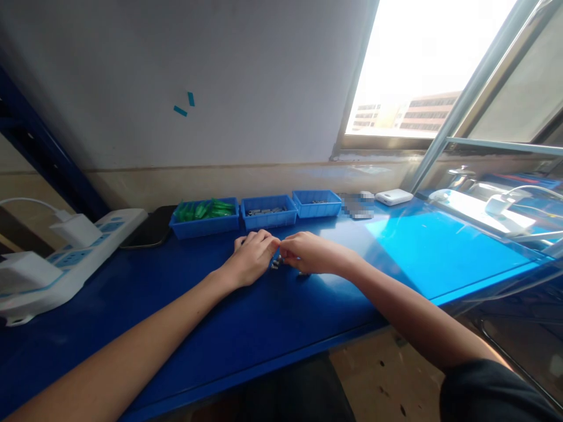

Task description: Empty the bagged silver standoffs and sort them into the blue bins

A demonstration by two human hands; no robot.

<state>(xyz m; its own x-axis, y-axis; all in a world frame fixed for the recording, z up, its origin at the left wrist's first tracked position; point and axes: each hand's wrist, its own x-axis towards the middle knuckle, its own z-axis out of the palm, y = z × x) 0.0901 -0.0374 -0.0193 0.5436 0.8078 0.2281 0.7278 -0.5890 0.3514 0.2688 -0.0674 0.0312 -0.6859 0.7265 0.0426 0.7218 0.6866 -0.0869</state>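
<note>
The left hand (251,255) and the right hand (308,252) are seen brought together at the middle of the blue table (246,334), knuckles up, with their fingertips almost touching. Each grip is drawn narrow, the fingers curled in close to the thumb; whether a piece is pinched inside either one cannot be told, since the fingertips are hidden by the backs of the hands. A few small metal pieces (275,265) are seen lying on the table right under the spot where the two hands meet, just below the fingertips. Behind the hands, along the wall, three blue bins are set in a row: the left bin (204,227) is filled with green parts (204,209), while the middle bin (269,221) and the right bin (317,209) are each loaded with small grey parts. A flat black device (149,232) is laid just beside the left bin. Further left, a white power strip (94,246) is placed at a slant, with a white charger (75,230) plugged into it. A small white box (394,196) is seen near the window, and the right part of the table is covered by a clear sheet (440,252).
</note>
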